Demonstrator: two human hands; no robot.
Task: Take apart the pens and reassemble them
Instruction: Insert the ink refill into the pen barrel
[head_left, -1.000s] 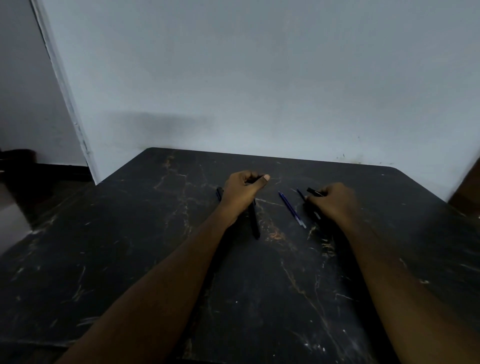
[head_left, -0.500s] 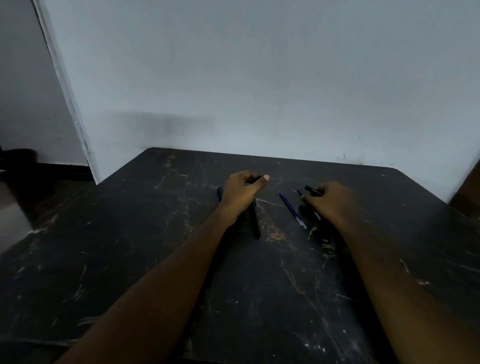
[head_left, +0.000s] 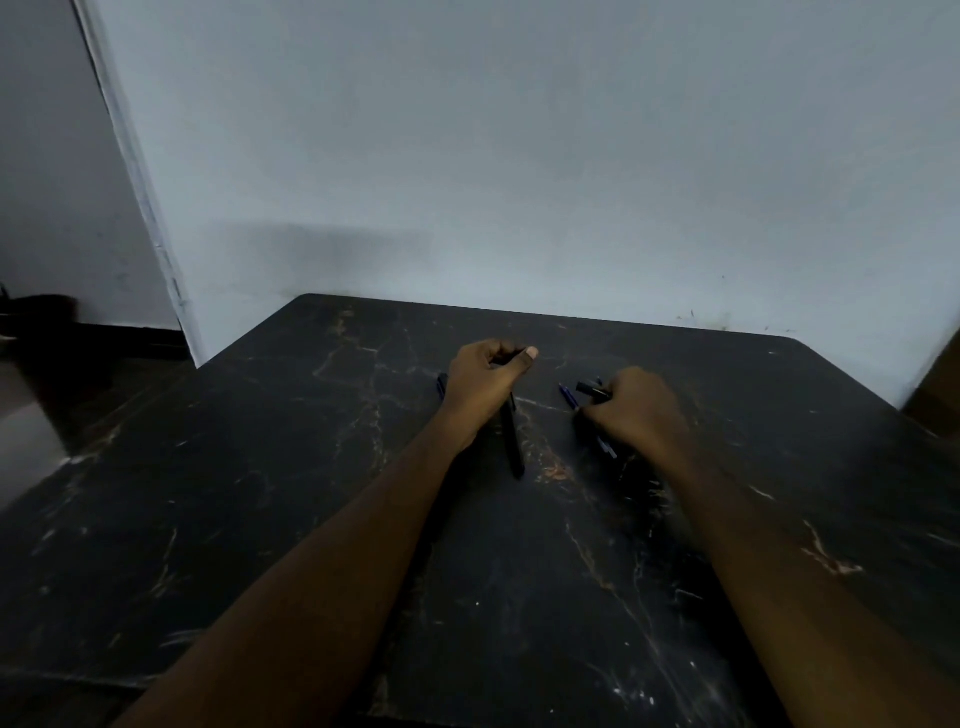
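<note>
Between the curled fingers (head_left: 501, 354) and thumb of the left hand (head_left: 480, 387) sits the top of a black pen (head_left: 513, 447), pinched shut; its barrel runs from that grip back toward the person and its near end seems to rest on the dark marbled table (head_left: 260, 493). Just left of that fist a blue pen part (head_left: 441, 385) pokes out on the tabletop. The right hand (head_left: 636, 410) lies knuckles-up, fingers closed down over a cluster of pen pieces: a short black piece (head_left: 589, 388) juts out beyond its fingertips, a thin blue refill (head_left: 569, 396) lies just to their left, touching or nearly so, and another blue bit (head_left: 607, 448) shows under the heel of the palm. Exactly which piece those fingers grip cannot be told. To do this step well, likely gathering the next part, pinch one piece only, lift it clear of its neighbours, and keep the left grip steady so the barrel doesn't roll.
</note>
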